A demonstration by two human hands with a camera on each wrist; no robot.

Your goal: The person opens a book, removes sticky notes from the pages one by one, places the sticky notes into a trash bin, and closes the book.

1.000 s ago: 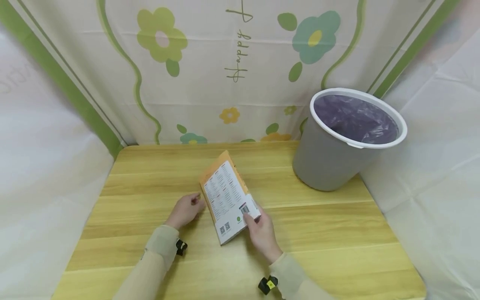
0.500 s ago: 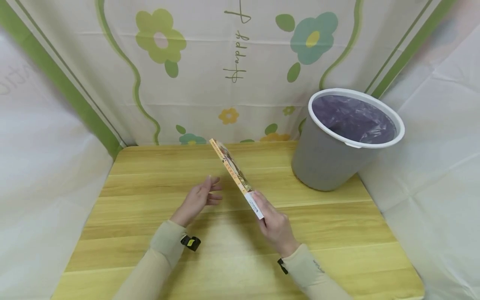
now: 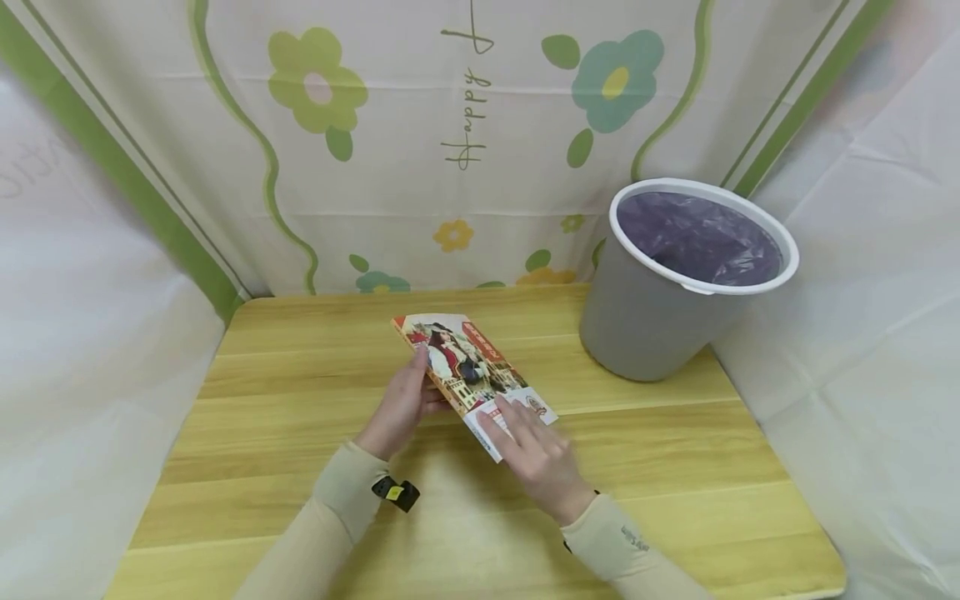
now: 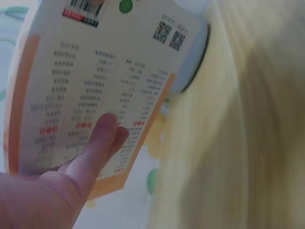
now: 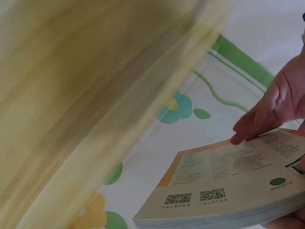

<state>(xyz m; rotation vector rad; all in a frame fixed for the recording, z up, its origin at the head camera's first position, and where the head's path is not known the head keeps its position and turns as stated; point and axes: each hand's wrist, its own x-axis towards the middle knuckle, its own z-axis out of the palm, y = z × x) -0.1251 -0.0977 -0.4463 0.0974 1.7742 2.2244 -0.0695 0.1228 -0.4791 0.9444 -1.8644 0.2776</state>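
A paperback book [image 3: 468, 367] is held at a slant above the table, its front cover with a costumed figure facing up. My left hand [image 3: 397, 408] grips its left edge, thumb at the cover's edge and fingers beneath. In the left wrist view, the left hand [image 4: 62, 191] has fingertips against the printed back cover [image 4: 95, 71]. My right hand [image 3: 536, 458] holds the near end, its fingers spread over the front cover. The right wrist view shows the back cover [image 5: 224, 171] with QR codes and a barcode, mostly hiding the right hand [image 5: 286, 222].
A grey bin [image 3: 637, 325] with a white rim and purple liner stands at the table's back right. The wooden table [image 3: 300, 500] lies under both arms. Floral curtain [image 3: 465, 192] closes off the back, and white cloth [image 3: 862, 333] hangs at the sides.
The book has turned over in the right hand, from back cover up, through spine up, to front cover up. My left hand has moved right and taken hold of its left edge.
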